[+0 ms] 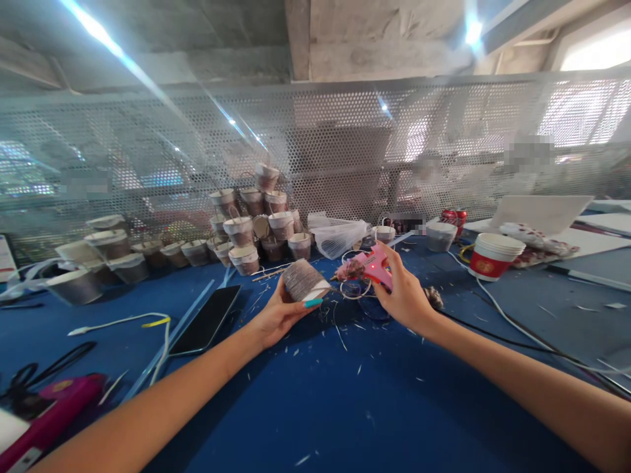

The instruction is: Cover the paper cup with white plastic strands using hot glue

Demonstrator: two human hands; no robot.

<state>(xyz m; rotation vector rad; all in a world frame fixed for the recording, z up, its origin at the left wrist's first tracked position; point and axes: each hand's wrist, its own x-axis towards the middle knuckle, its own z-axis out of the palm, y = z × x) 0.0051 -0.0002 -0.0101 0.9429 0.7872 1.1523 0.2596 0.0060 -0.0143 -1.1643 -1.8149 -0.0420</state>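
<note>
Blue desk (340, 401), wrapped cup (302, 279), pink glue gun (365, 266)

Tilted above the desk, the cup was pinched in the grip of the left hand (271, 322). The right hand's (407, 295) grip curled round the gun, its nozzle near the cup's pale end. Wrapping seemed done on the visible side; no handle showed, unlike on several stacked pails (239, 230) behind. What remained was unclear. Red paper cups (495, 253) bore a gold emblem; no writing was legible.

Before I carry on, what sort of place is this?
Probably a craft workshop: the right hand holds a pink glue gun, small pots stand stacked, and scraps litter the blue table.
</note>
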